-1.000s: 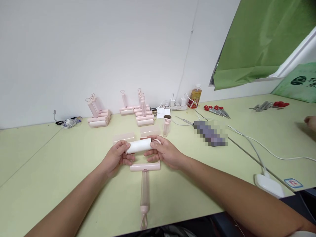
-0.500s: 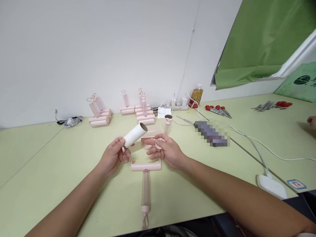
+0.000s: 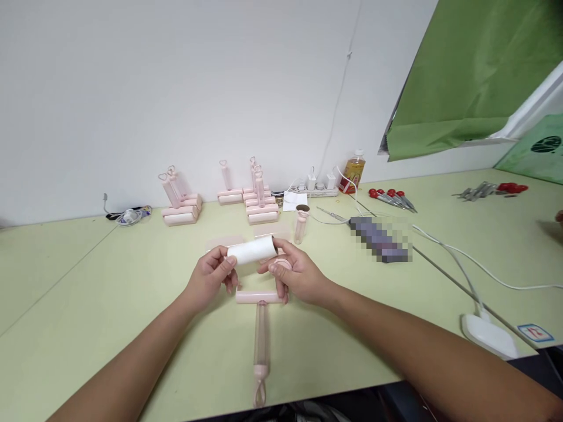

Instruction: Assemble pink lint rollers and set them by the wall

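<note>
A white lint roller refill point(image 3: 251, 251) lies almost level between my hands, with its open brown cardboard end facing right. My left hand point(image 3: 214, 272) is closed around its left end. A round pink end cap point(image 3: 284, 264) is pinched in my right hand point(image 3: 299, 272), close to the roll's open end, and a finger of that hand reaches the tube's rim. Below them rests a pink lint roller handle point(image 3: 261, 328) with its crossbar at the top and its loop toward the table edge. My right fingers hide the crossbar's right end.
Assembled pink lint rollers point(image 3: 180, 214) stand along the wall, with more of them point(image 3: 263, 214) in the middle. A pink handle point(image 3: 301, 225) stands beyond my right hand. A power strip point(image 3: 321, 191), a drink bottle point(image 3: 352, 173), red-handled tools point(image 3: 391, 197) and a white charger point(image 3: 488, 335) are further right.
The roll has tipped from slanted to nearly level, and its open end has moved right and down to meet my right hand. The cap has stayed in my right fingers.
</note>
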`<state>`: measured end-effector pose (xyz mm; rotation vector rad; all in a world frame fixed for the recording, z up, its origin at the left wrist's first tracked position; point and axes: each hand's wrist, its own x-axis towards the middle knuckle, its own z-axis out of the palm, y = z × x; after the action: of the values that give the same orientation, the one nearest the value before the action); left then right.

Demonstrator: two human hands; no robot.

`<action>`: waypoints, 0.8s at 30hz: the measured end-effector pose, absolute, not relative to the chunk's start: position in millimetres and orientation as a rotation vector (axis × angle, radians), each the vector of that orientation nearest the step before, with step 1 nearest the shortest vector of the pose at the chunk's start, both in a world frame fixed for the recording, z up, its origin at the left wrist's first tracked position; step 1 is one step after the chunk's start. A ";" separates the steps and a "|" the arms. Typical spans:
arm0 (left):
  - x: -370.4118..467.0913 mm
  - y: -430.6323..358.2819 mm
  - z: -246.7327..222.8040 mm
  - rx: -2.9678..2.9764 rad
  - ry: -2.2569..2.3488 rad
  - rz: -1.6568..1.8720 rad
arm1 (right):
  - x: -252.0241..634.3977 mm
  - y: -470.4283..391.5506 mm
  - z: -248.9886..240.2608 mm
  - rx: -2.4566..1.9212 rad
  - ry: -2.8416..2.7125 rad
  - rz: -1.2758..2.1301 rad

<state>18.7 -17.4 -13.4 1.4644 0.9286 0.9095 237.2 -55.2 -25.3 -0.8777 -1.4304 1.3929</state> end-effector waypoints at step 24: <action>-2.9 0.3 -20.0 2.309 1.411 0.549 | 235.3 -56.0 -19.0 -0.942 -1.255 1.292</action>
<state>-2.9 0.3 -20.0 2.3093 1.4111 0.5487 235.3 -56.0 -19.0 -0.9418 -1.2553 1.2917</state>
